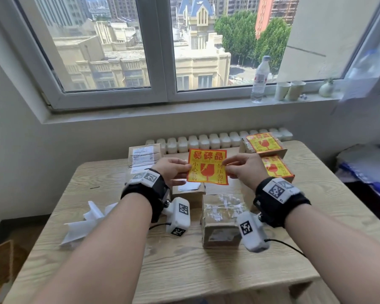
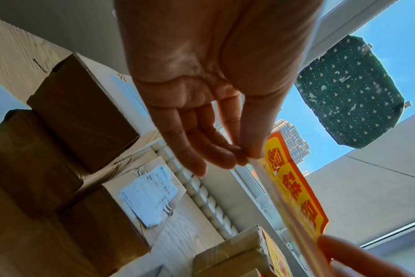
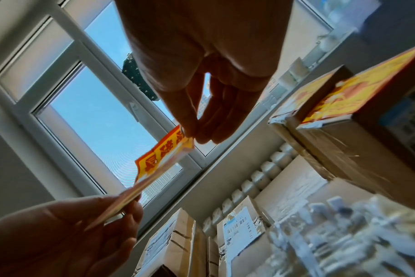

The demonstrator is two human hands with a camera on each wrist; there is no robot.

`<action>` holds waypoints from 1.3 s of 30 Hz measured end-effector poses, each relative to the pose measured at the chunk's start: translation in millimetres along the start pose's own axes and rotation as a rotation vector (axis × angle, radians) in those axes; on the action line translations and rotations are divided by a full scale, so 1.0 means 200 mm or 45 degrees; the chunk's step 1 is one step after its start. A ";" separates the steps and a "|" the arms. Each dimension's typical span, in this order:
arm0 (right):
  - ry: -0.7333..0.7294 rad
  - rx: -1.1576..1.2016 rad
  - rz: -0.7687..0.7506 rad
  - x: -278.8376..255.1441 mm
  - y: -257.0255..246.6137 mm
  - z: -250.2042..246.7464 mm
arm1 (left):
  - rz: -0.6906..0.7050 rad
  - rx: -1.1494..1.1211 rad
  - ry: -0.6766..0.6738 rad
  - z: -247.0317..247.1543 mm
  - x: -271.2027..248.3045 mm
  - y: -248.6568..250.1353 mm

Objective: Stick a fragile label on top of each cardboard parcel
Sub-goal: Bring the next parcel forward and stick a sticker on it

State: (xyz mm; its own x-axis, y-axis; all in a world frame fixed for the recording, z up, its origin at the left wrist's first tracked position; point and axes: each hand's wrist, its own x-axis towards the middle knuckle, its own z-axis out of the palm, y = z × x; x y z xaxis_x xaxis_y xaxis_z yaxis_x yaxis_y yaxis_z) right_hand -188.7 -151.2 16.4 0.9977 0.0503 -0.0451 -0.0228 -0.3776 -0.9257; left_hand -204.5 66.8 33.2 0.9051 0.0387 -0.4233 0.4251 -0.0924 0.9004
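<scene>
Both hands [image 1: 208, 171] pinching upright fragile label [image 1: 207, 166], text uppermost.

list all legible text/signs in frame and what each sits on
"易碎品": red heading on the yellow fragile label pinched by the left hand and right hand, above a broken-glass sign.
"小心": start of its left column; the other columns are too blurred.
Stuck labels on the two right parcels: same design, text blurred.
Shipping label on the far-left parcel: too small.
Wrist markers: patterns, no words.
Water bottle label: unreadable.
</scene>
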 end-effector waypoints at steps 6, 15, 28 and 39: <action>-0.030 -0.100 0.112 -0.04 0.09 -0.05 | -0.020 0.241 0.057 0.12 0.02 -0.09; -0.062 -0.199 0.194 -0.14 0.27 -0.07 | 0.032 0.424 -0.082 0.21 0.01 -0.24; -0.077 -0.220 0.178 -0.23 0.41 -0.05 | 0.088 0.485 -0.047 0.25 -0.01 -0.37; -0.045 -0.209 0.151 -0.24 0.44 -0.05 | 0.092 0.533 -0.003 0.28 0.02 -0.42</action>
State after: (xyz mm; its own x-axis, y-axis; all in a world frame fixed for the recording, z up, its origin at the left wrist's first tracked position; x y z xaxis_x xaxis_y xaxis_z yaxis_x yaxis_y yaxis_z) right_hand -237.5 -196.0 -60.1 0.9857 0.0279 -0.1662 -0.1266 -0.5281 -0.8397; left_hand -238.0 19.1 -49.9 0.9322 0.0150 -0.3615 0.3218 -0.4910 0.8095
